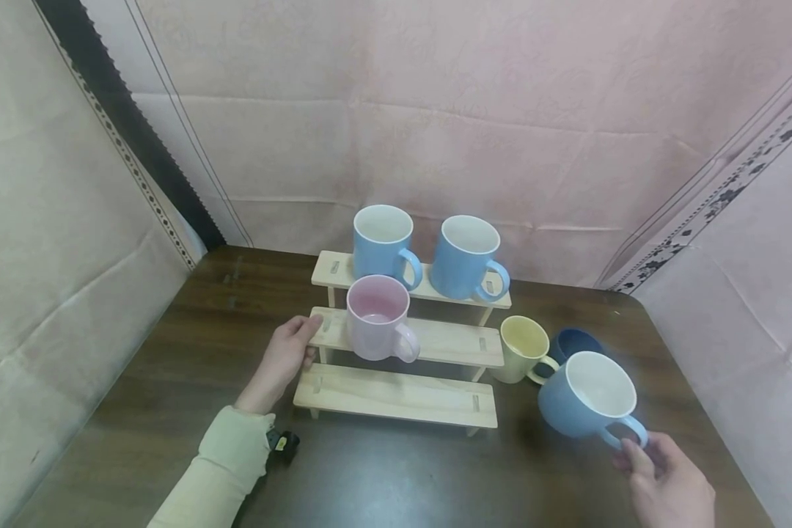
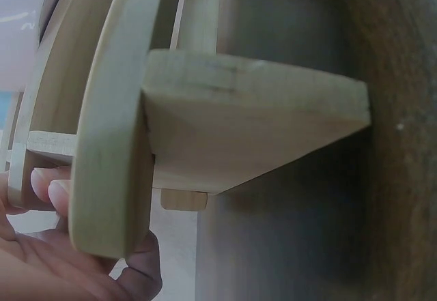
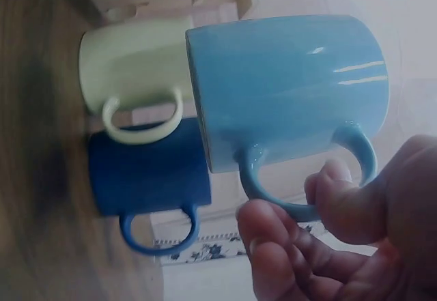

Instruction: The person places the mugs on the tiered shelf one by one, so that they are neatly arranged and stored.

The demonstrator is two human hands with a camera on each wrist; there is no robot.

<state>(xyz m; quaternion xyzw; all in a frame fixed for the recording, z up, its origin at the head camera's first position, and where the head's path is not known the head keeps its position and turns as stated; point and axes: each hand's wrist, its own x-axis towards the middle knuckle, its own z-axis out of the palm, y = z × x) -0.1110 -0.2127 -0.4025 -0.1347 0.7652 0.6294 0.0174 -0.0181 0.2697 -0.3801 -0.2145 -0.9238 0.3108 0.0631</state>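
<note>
My right hand point(image 1: 669, 477) pinches the handle of a light blue mug point(image 1: 584, 396), held tilted above the table at the right; its white inside shows in the head view. My left hand point(image 1: 287, 356) grips the left end of the middle step of a three-step wooden rack point(image 1: 396, 396), thumb on top and fingers underneath. A pink mug point(image 1: 378, 323) stands on that middle step. On the top step stand two more light blue mugs, one at the left point(image 1: 379, 246) and one at the right point(image 1: 462, 260).
Right of the rack stand a yellow mug point(image 1: 518, 352) and a dark blue mug point(image 3: 150, 171), close together on the dark wooden table point(image 1: 383, 477). Pale cloth point(image 1: 435, 95) hangs behind and at both sides. A small black object point(image 1: 287, 446) is by the left wrist.
</note>
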